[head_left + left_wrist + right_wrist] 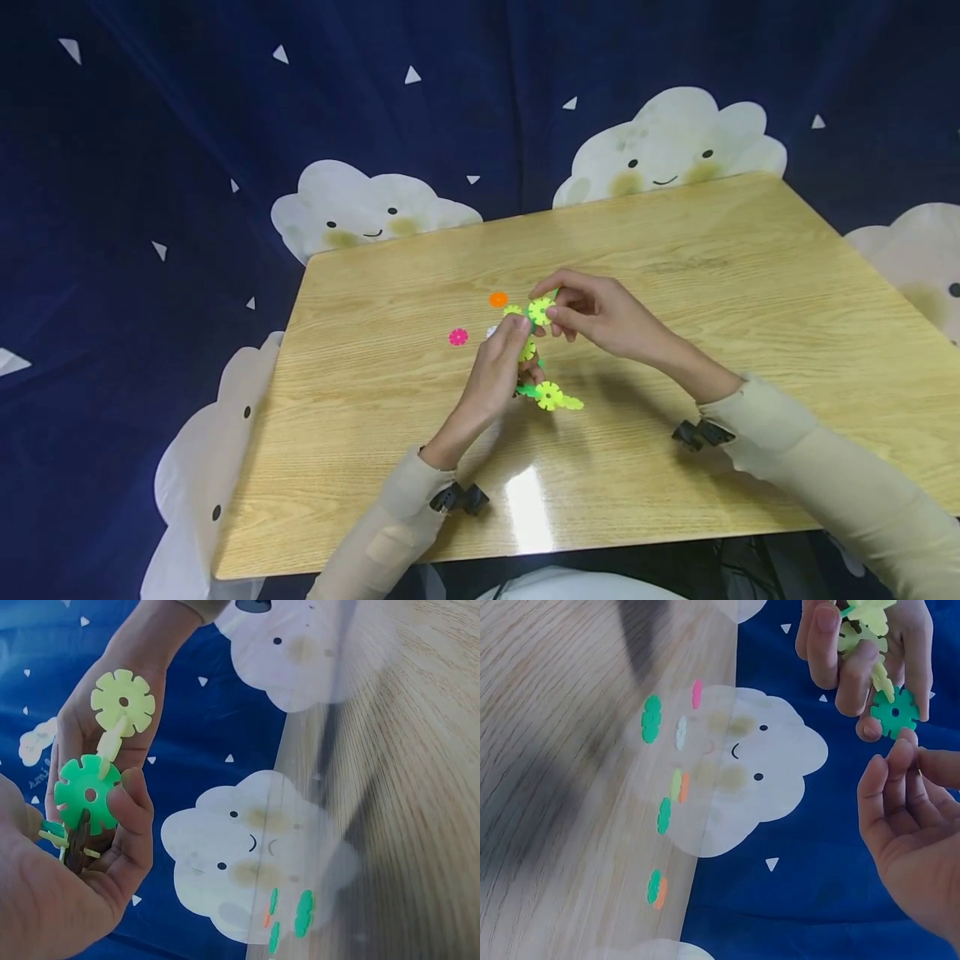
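Observation:
In the head view my left hand (pixel 491 367) grips a chain of joined, notched plastic snowflake discs near the table's middle. The chain's lower end, with a yellow-green disc (pixel 549 396), hangs below the fingers. My right hand (pixel 603 317) comes in from the right, its thumb and fingers pinching a yellow disc (pixel 540 311) at the chain's upper end. A green disc (pixel 90 793) and a pale yellow disc (pixel 124 703) of the chain show in the left wrist view. Fingertips of the right hand meet the edge of a green disc (pixel 894 712) in the right wrist view.
Loose discs lie on the wooden table (pixel 360 417) just beyond the hands: an orange disc (pixel 498 299), a pink disc (pixel 458 337) and a partly hidden white disc (pixel 491 331). Several green ones, including a green disc (pixel 651 718), show edge-on. A dark blue curtain (pixel 510 108) hangs behind.

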Demonstrator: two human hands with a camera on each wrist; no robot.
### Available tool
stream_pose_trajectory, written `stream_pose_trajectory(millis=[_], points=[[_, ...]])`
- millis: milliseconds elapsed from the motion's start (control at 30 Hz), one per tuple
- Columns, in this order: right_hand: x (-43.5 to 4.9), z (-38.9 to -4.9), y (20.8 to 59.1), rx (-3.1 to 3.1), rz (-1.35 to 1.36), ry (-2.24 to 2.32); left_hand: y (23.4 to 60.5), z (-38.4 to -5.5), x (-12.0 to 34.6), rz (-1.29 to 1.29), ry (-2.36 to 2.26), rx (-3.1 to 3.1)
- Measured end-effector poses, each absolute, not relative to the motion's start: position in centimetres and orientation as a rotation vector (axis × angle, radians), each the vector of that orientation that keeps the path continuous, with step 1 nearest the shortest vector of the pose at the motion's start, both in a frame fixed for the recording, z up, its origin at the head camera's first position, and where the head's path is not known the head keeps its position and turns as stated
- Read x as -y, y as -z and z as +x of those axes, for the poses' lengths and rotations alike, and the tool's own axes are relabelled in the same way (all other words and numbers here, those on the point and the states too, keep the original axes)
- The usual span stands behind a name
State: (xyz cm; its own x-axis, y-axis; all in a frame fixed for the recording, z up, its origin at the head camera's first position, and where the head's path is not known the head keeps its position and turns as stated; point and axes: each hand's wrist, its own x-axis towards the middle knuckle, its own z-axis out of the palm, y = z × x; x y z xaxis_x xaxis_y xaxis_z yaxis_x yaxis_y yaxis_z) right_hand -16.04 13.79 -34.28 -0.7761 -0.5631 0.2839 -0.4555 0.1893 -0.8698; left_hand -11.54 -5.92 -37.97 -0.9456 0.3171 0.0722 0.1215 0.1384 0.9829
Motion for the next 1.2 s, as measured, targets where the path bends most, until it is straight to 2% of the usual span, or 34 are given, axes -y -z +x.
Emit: stream_pose_trajectory(millis=[633, 967, 1200], points=[[-13.7, -15.9, 34.0, -2.365, -1.040, 1.622, 37.6, -11.3, 5.4, 0.462, -1.918, -2.254], [-13.4, -16.1, 33.8, -2.338, -1.084, 1.598, 35.0, -9.9, 5.2, 0.523, -2.000, -2.190], [-13.7, -16.1, 34.0, -2.338, -1.059, 1.561, 34.8, -9.9, 5.2, 0.523, -1.958, -2.185]])
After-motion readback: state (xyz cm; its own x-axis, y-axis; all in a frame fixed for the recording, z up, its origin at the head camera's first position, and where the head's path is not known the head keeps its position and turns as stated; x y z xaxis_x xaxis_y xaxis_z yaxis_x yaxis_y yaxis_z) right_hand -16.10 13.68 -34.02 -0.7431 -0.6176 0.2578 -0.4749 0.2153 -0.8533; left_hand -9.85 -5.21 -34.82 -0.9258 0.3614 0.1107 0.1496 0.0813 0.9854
